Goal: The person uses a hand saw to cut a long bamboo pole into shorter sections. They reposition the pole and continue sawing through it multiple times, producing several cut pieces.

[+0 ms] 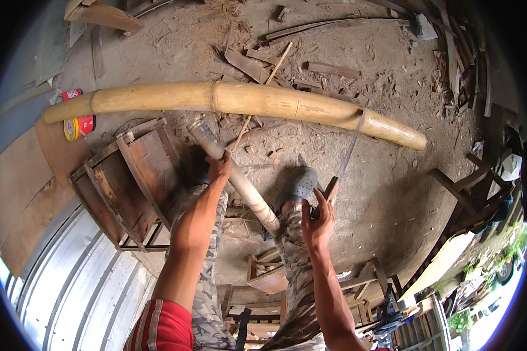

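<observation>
A long, thick yellow bamboo pole [257, 100] lies across in front of me, raised at its left end. My left hand [219, 167] is closed around a shorter, greyish bamboo length [249, 193], which slants from beyond the hand down toward my right knee. A thin bamboo stick [280, 63] runs under the long pole to near this hand; whether I also hold it is unclear. My right hand [318, 222] is loosely around the wooden handle [332, 189] of a saw with a long narrow blade [349, 149]. Its blade meets the long pole near the right end; the teeth cannot be made out.
Red-and-yellow cans [79, 126] stand under the pole's left end. A slatted wooden frame [129, 181] is at my left, a wooden stool [471, 190] at the right. Wood offcuts [332, 70] litter the dirt floor. My shod foot [300, 184] is between the hands.
</observation>
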The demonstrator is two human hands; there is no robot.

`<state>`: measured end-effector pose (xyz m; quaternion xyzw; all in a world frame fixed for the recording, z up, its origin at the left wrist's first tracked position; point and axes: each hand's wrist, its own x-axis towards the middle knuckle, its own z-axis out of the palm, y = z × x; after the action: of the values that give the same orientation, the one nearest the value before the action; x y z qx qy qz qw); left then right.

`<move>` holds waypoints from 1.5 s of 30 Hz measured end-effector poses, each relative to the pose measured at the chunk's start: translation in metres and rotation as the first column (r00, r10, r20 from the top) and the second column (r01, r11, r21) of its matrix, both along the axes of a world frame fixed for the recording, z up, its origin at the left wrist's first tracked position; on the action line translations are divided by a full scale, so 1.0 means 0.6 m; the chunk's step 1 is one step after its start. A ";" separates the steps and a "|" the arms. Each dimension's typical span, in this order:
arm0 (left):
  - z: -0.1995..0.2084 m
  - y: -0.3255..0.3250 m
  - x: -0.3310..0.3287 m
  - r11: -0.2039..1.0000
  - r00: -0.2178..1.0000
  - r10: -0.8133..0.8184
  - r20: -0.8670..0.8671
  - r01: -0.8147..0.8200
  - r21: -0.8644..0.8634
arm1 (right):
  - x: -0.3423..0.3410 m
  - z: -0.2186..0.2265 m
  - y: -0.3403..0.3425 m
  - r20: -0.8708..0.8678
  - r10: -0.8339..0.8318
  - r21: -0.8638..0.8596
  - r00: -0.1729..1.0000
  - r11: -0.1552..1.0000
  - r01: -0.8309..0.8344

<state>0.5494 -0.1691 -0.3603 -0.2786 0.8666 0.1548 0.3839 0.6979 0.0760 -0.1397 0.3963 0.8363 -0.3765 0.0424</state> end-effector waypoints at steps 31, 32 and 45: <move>0.053 -0.002 -0.354 0.383 0.486 0.873 -0.051 -0.617 0.687 | -0.214 -0.266 0.160 0.327 0.317 0.352 0.890 0.833 -0.426; 0.053 0.014 -0.362 0.380 0.442 0.893 -0.079 -0.649 0.660 | -0.210 -0.287 0.176 0.326 0.341 0.402 0.882 0.795 -0.455; 0.032 0.001 -0.315 0.452 0.441 0.878 -0.186 -0.639 0.623 | -0.251 -0.343 0.217 0.293 0.670 0.361 0.682 0.583 -0.728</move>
<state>0.3606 -0.1684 -0.3414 -0.4999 0.6354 0.5817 0.0898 0.5476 0.2061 -0.3456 0.0560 0.9826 -0.0993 0.1467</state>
